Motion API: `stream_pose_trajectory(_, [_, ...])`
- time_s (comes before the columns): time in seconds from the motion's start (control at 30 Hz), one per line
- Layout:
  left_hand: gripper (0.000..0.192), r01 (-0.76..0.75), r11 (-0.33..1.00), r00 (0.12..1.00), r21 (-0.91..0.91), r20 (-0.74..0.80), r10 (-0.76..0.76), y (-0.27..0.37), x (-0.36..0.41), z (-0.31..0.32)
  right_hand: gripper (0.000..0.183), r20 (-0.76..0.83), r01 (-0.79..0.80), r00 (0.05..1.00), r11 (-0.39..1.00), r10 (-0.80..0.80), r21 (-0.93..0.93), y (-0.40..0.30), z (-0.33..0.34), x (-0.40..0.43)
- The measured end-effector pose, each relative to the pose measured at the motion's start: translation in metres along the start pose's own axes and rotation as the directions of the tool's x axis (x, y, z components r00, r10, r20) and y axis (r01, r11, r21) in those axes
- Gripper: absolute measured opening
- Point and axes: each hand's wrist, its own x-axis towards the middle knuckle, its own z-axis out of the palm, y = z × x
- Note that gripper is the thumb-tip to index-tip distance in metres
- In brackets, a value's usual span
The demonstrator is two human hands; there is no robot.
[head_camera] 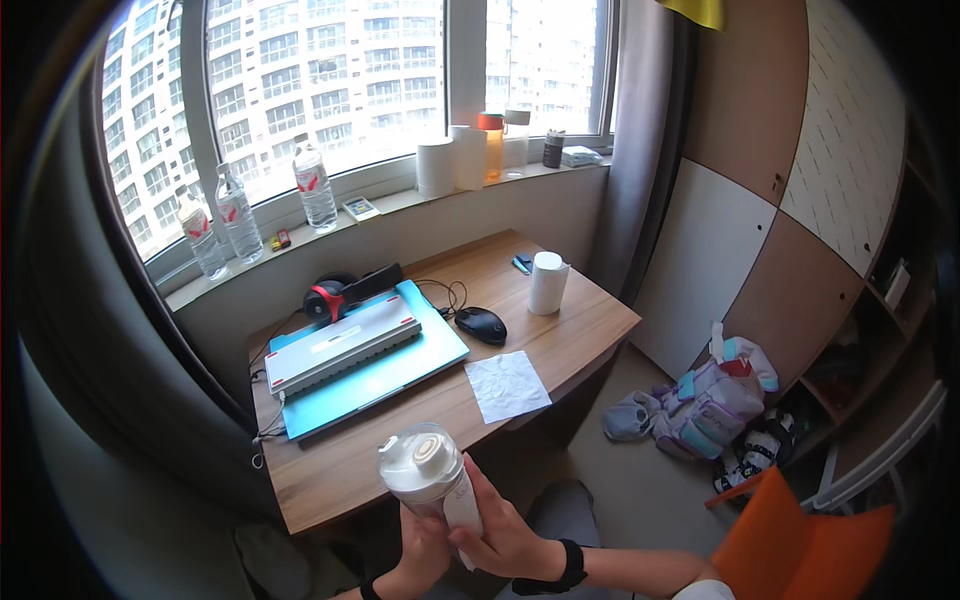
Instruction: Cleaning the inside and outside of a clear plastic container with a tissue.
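A clear plastic drinking bottle (424,469) with a white lid is held tilted in front of me, beyond the near edge of the desk. My left hand (421,547) is wrapped around its lower body. My right hand (514,536) presses a white piece of paper, seemingly a folded tissue (461,506), against the bottle's right side. The tissue's lower end pokes out below my fingers. Both hands hide the base of the bottle. On the wooden desk (337,487) just beyond lies a flat, creased white paper towel (508,386).
A paper roll (549,285) stands near a black mouse (481,325). A grey keyboard (345,341) rests upside down on a blue laptop (442,345), with headphones (328,296) behind. Water bottles (315,187) line the windowsill. An orange chair (802,540) and backpack (709,405) are at right.
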Motion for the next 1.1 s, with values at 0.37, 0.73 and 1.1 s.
stream_pose_trajectory(0.37, [0.090, -0.102, 0.990, 0.964, -0.093, -0.257, 0.075, 0.014, 0.036, 0.011, 0.078, 0.030, -0.222, 0.975, 0.975, 0.222, -0.014, 0.001, -0.004, -0.007])
stream_pose_trajectory(0.73, [0.113, -0.053, 0.996, 0.994, 0.069, -0.087, 0.059, 0.028, 0.019, 0.013, 0.074, 0.385, -0.556, 0.831, 0.609, 0.402, 0.565, 0.016, -0.036, -0.006])
stream_pose_trajectory(1.1, [0.071, -0.639, 0.716, 0.701, 0.283, 0.598, 0.389, 0.000, 0.017, -0.006, 0.041, 0.417, -0.600, 0.645, 0.087, 0.640, 0.795, 0.038, -0.045, 0.001])
